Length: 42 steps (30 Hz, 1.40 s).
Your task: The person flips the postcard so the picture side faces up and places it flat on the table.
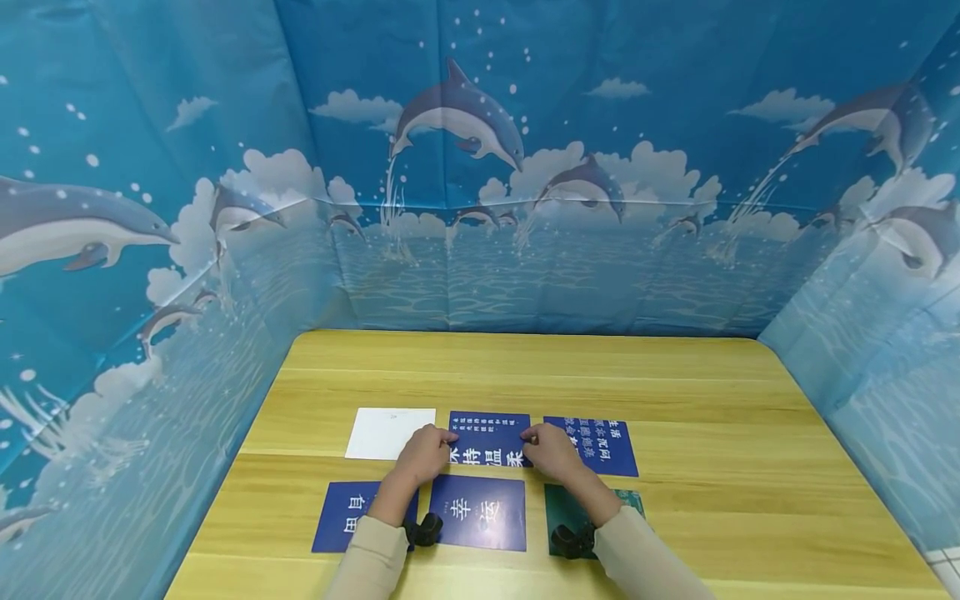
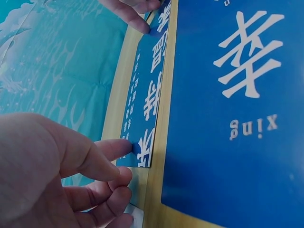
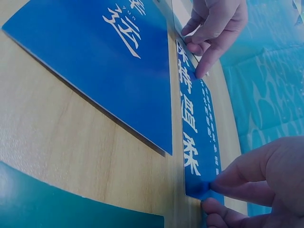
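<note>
A dark blue card (image 1: 489, 440) with white characters lies flat in the middle of the back row. My left hand (image 1: 424, 455) touches its left edge with a fingertip, the other fingers bent beside it in the left wrist view. On the opposite edge, the fingers of my right hand (image 1: 557, 451) rest near the card's corner. Just in front lies another blue card (image 1: 480, 512) with large white characters, a narrow strip of table between the two. The right hand partly covers a third blue card (image 1: 611, 446) to the right.
Left of the middle card is a blank white card (image 1: 381, 432). A blue card (image 1: 337, 521) lies front left and a green card (image 1: 557, 502) front right, both partly under my forearms. The wooden table (image 1: 720, 400) meets a dolphin-printed backdrop (image 1: 615, 283).
</note>
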{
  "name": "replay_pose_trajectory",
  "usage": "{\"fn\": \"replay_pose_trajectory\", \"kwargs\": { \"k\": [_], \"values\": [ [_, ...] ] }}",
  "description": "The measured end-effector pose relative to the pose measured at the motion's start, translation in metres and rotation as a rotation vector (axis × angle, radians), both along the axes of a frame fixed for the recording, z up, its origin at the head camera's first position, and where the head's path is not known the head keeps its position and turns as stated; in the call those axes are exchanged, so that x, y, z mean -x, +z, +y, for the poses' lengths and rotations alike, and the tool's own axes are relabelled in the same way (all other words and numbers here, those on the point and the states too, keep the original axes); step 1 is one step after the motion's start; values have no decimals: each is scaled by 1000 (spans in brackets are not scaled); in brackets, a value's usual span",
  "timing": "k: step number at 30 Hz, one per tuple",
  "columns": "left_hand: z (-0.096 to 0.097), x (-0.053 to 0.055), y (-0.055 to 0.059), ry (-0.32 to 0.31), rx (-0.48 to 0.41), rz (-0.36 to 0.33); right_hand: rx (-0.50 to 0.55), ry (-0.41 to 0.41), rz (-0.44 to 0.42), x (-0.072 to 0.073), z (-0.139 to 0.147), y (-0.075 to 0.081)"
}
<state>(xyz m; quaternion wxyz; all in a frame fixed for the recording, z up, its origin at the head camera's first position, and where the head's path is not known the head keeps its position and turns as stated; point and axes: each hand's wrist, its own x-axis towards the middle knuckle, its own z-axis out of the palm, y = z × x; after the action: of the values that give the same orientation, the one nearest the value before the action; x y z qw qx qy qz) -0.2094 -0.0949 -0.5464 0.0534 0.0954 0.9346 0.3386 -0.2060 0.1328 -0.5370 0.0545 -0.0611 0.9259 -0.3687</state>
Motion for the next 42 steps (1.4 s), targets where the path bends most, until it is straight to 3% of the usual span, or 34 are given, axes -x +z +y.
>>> {"fn": "replay_pose_trajectory", "kwargs": {
  "k": [10, 15, 19, 22, 28, 35, 42],
  "values": [
    [-4, -2, 0, -37, -4, 21, -57, -6, 40, 1, -6, -4],
    [-18, -6, -2, -33, -163, 57, -12, 21, 73, 0, -20, 1],
    [-28, -9, 0, 65, -317, 42, 87, 69, 73, -2, -32, 6],
    [-37, -11, 2, 137, -366, 60, 140, 88, 60, -3, -43, 6],
    [-57, -12, 5, 232, -388, 118, 150, 90, 96, -3, -63, 2],
    [-76, -11, 7, 359, -397, 105, 165, 95, 142, -3, -82, 6],
    [-101, -9, 7, 478, -374, 75, 131, 157, 191, 2, -107, 7]
  ]
}}
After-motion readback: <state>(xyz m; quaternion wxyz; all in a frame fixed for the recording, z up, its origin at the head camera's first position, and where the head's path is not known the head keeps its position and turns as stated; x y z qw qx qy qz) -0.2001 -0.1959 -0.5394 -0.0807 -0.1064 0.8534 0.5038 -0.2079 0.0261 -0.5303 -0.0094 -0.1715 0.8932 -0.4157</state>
